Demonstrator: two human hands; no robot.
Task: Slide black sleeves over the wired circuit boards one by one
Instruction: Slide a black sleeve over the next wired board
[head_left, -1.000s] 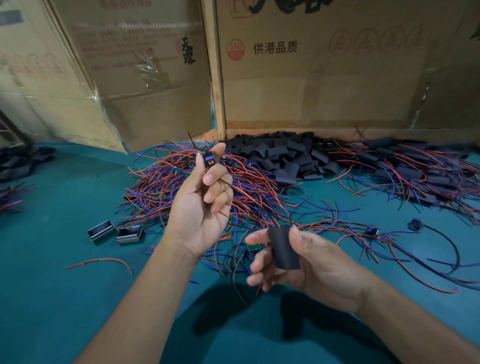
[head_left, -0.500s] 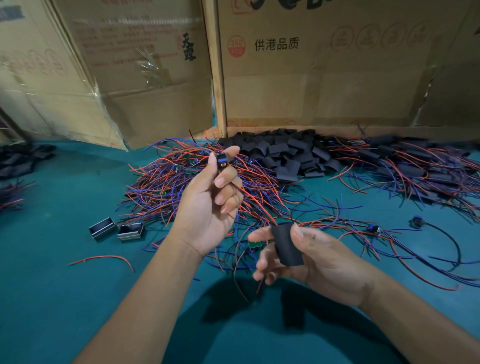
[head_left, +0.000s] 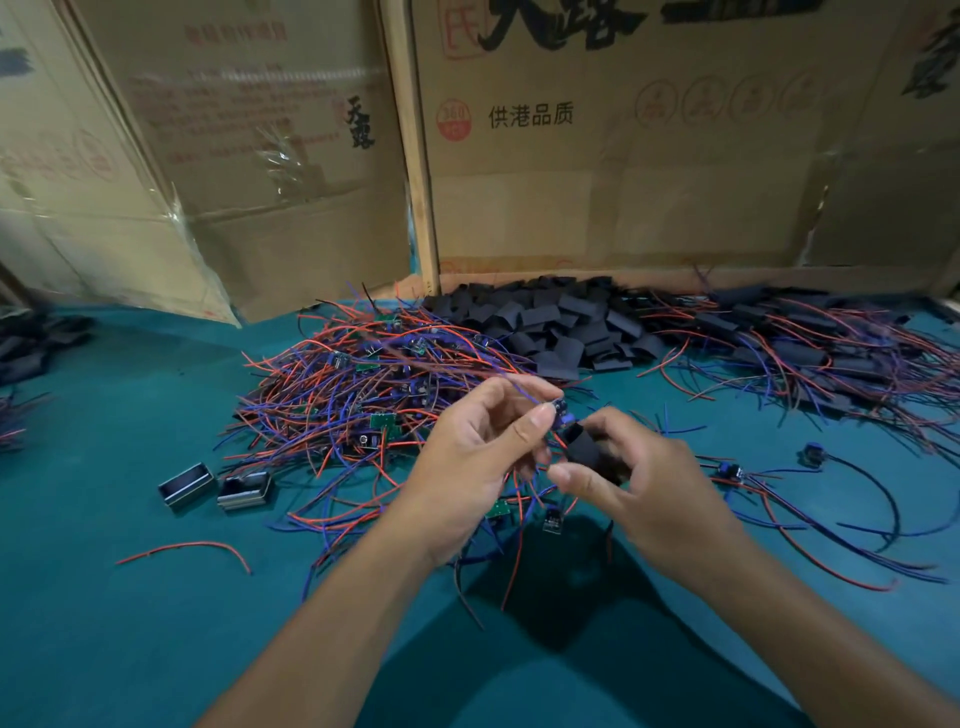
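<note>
Two small open metal cases (head_left: 215, 486) are seen at the left of the teal surface (head_left: 104, 623), beside a heap of red and blue wired circuit boards (head_left: 358, 395). One wired circuit board (head_left: 560, 410) is pinched at the fingertips of the left hand (head_left: 467, 462). Just beside it, a black sleeve (head_left: 589, 452) is gripped by the right hand (head_left: 654, 483). Loose black sleeves (head_left: 561, 322) are piled behind, against cardboard boxes (head_left: 623, 156).

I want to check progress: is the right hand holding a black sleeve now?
Yes, the right hand pinches a black sleeve right next to the board held by the left hand.
</note>
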